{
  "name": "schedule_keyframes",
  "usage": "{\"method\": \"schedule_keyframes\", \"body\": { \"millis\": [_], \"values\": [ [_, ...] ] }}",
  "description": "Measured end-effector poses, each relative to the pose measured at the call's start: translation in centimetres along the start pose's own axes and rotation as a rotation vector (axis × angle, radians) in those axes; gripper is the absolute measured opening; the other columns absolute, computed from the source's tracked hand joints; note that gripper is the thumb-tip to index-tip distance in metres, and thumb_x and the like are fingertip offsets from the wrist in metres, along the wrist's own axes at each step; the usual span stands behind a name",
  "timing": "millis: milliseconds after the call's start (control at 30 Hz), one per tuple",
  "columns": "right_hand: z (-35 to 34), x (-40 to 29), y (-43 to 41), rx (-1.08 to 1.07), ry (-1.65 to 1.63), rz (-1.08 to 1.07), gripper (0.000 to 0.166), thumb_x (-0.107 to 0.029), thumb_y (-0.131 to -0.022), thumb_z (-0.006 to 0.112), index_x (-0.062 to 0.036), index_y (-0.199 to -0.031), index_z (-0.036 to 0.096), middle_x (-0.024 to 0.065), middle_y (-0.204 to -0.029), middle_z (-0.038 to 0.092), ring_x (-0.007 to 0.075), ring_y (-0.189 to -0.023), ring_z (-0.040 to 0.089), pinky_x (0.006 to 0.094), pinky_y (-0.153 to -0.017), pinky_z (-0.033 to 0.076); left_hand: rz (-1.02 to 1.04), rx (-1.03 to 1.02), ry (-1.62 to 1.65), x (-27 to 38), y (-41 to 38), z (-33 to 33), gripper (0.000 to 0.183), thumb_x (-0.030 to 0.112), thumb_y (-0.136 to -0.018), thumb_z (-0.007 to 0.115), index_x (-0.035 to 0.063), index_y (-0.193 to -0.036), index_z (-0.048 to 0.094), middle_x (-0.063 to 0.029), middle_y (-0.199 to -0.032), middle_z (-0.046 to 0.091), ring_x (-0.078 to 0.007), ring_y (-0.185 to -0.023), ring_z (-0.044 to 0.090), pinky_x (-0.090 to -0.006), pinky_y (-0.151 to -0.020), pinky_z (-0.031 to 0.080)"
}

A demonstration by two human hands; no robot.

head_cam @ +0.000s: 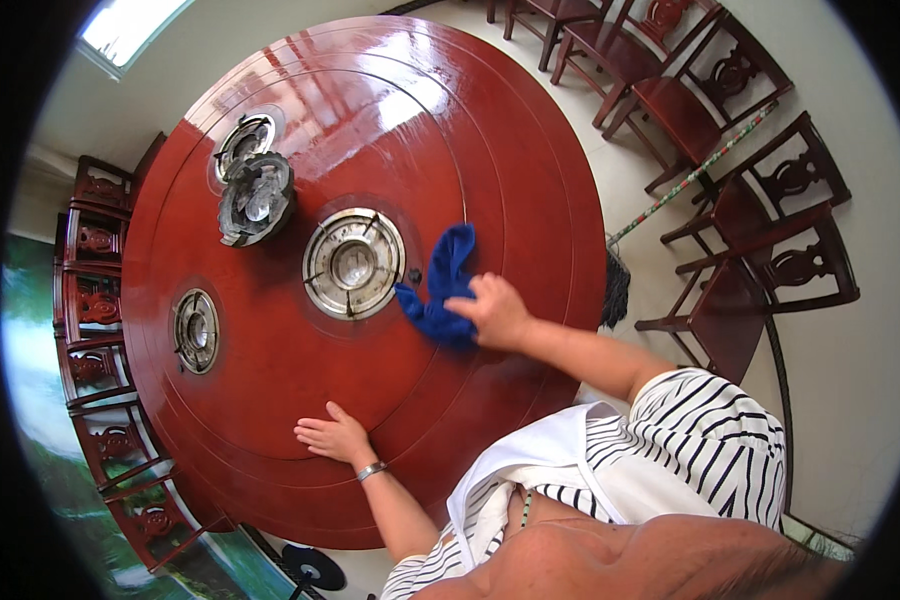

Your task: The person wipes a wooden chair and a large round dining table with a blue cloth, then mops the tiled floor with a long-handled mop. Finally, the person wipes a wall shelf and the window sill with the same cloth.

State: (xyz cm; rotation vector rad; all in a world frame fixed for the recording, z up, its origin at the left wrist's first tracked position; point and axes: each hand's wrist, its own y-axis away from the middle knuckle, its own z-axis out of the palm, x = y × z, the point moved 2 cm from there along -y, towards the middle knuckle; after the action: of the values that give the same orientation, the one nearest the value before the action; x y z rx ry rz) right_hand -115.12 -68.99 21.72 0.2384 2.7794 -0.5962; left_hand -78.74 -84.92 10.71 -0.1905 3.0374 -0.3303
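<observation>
My right hand (499, 311) grips a crumpled blue cloth (439, 319) on the glossy red round table (450, 397). Part of the cloth trails beyond my fingers, close to the right edge of a round metal burner (353, 264) set into the tabletop. A small dark knob (415, 276) sits between that burner and the cloth. My left hand (334, 435), with a metal bracelet at the wrist, is held flat at the table's near side, fingers extended and nothing in it. Whether its palm presses on the surface cannot be told.
A second burner (196, 331) lies to the left, a third (246, 146) farther back. Beside the latter stands a dark, scalloped metal ring (255, 199). Wooden chairs (679, 112) line the right; more chairs (97, 300) stand left. A mop with a patterned handle (694, 176) leans at right.
</observation>
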Motion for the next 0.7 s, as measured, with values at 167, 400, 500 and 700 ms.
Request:
{"method": "schedule_keyframes", "body": {
  "millis": [167,400,500,700],
  "values": [
    [-1.9,13.5,-7.7,0.241,0.325,0.18,0.026,-0.028,-0.078,0.07,-0.0243,-0.104,0.068,0.0162,-0.094,0.057,0.0357,-0.088,0.057,0.0467,-0.073,0.048,-0.112,-0.211,0.008,9.1,4.4,-5.3,0.088,0.06,-0.101,0.041,-0.0106,-0.152,0.027,-0.0328,-0.16,0.023,-0.0459,-0.149,0.024,-0.0574,-0.117,0.026],
    [-4.4,26.4,-12.5,0.298,0.469,0.72,0.039,-0.035,-0.078,0.077,-0.0263,-0.115,0.07,0.0159,-0.11,0.06,0.0371,-0.104,0.058,0.0473,-0.089,0.05,0.539,-0.358,0.91,16.0,10.7,-9.5,0.076,0.046,-0.102,0.051,-0.0066,-0.153,0.03,-0.0297,-0.163,0.018,-0.0455,-0.152,0.015,-0.0542,-0.122,0.017],
    [-2.4,17.9,-8.2,0.302,0.383,0.515,0.043,-0.029,-0.071,0.08,-0.0227,-0.112,0.069,0.0164,-0.108,0.056,0.0378,-0.103,0.055,0.0478,-0.087,0.048,0.45,-0.08,0.625,8.5,5.0,-8.2,0.066,0.039,-0.104,0.051,-0.0039,-0.151,0.037,-0.027,-0.162,0.025,-0.043,-0.151,0.022,-0.0529,-0.122,0.02],
    [0.1,-4.3,4.1,-0.054,-0.079,-0.113,0.048,-0.01,-0.064,0.072,-0.0217,-0.111,0.072,0.0123,-0.092,0.052,0.0316,-0.087,0.053,0.04,-0.073,0.042,-0.096,-0.02,0.11,-8.6,-3.2,-1.4,0.08,0.054,-0.103,0.043,-0.0077,-0.153,0.03,-0.0268,-0.161,0.028,-0.0414,-0.15,0.025,-0.0506,-0.121,0.024]
  ]
}}
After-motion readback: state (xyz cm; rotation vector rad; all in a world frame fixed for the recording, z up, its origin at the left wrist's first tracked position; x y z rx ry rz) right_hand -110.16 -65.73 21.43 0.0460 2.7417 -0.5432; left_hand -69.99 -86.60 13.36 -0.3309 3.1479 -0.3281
